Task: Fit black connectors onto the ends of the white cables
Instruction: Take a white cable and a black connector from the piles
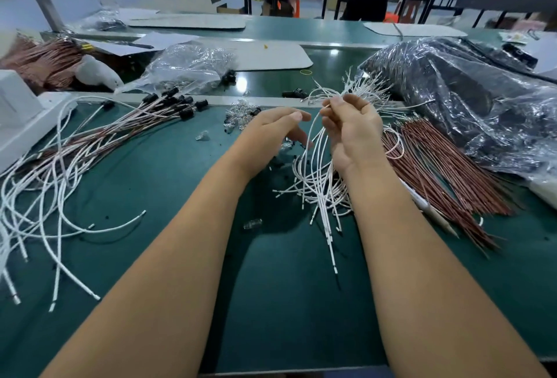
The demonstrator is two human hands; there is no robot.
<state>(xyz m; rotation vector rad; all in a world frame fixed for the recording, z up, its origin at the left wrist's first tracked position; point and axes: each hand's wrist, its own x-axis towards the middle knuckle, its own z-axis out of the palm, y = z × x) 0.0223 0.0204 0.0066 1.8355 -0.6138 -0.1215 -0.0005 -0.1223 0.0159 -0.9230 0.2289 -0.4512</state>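
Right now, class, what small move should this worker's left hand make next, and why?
Probably the left hand should pick a small black plastic connector from the green mat. The right hand pinches the tip of one thin white cable from the bundle it holds, and that tip looks bare, while the left hand shows no connector.

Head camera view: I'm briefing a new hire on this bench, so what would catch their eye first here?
Two bare forearms reach to mid-bench, where the right hand holds a bundle of white cables and pinches one cable's end toward the left hand. At left lies a fan of finished cables tipped with black connectors. At right, reddish-brown wires lie beside a crinkled plastic bag.
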